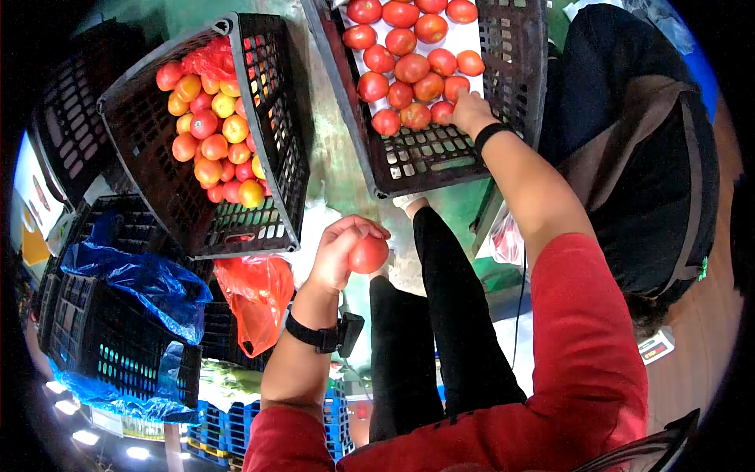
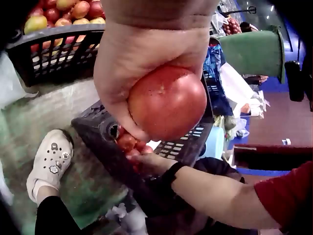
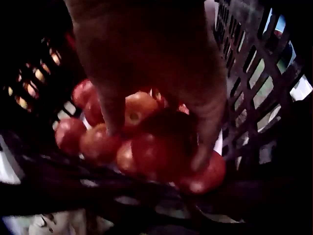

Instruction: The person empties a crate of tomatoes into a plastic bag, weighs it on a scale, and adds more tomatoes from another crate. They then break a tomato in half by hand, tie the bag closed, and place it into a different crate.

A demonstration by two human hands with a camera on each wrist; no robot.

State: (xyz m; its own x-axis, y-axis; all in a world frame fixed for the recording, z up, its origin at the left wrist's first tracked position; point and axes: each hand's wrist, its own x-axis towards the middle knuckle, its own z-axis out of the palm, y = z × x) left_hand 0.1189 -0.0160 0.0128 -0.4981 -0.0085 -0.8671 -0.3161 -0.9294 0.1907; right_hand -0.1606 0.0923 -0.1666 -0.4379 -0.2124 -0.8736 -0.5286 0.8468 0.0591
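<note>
A large red tomato [image 2: 167,102] sits in my left hand [image 1: 340,250], gripped between thumb and fingers; in the head view this tomato [image 1: 368,255] hangs over the floor in front of my legs. My right hand [image 1: 473,112] reaches down into a dark plastic crate [image 1: 440,167] of red tomatoes [image 1: 412,68] on a white liner. In the right wrist view the thumb and fingers of that right hand [image 3: 151,54] are spread apart, fingertips at several tomatoes [image 3: 151,154]. Shadow under the palm partly hides the fruit there.
A second dark crate [image 1: 271,126] at left holds red and yellowish tomatoes [image 1: 212,145] and a red bag. Below it hang a red plastic bag [image 1: 255,295] and blue plastic [image 1: 141,275] over stacked crates. Another person in dark clothes [image 1: 621,94] is close at right.
</note>
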